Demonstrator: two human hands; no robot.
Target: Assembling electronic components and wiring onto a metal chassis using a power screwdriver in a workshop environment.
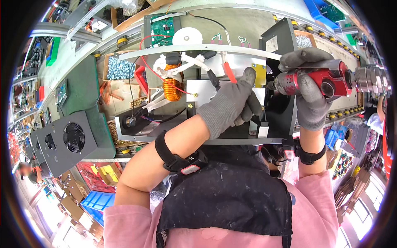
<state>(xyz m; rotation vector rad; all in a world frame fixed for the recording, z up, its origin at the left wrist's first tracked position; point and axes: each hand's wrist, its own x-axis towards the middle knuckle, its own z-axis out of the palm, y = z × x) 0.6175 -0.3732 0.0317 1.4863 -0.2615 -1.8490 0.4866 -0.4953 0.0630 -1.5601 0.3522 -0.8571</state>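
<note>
In my right hand (312, 99), gloved in grey, lies a red power screwdriver (326, 82); my fingers wrap round its body and its nose points left, close to a black side panel (279, 99). My left hand (233, 101), also in a grey glove, reaches into an open metal chassis (178, 138). Its fingers are curled beside a yellow plate (259, 75), and whatever they hold is hidden. Left of that hand are a white plate (198, 89), a red-sleeved cable end (228, 72) and a copper-wound coil (171, 84) with white-wrapped leads.
Beyond the chassis rim sit a green circuit board (163, 31) and a white disc (187, 36). A box of small screws (120, 67) stands at the left, near a grey panel with a fan (68, 140). Yellow-black rollers (122, 40) line the bench rails.
</note>
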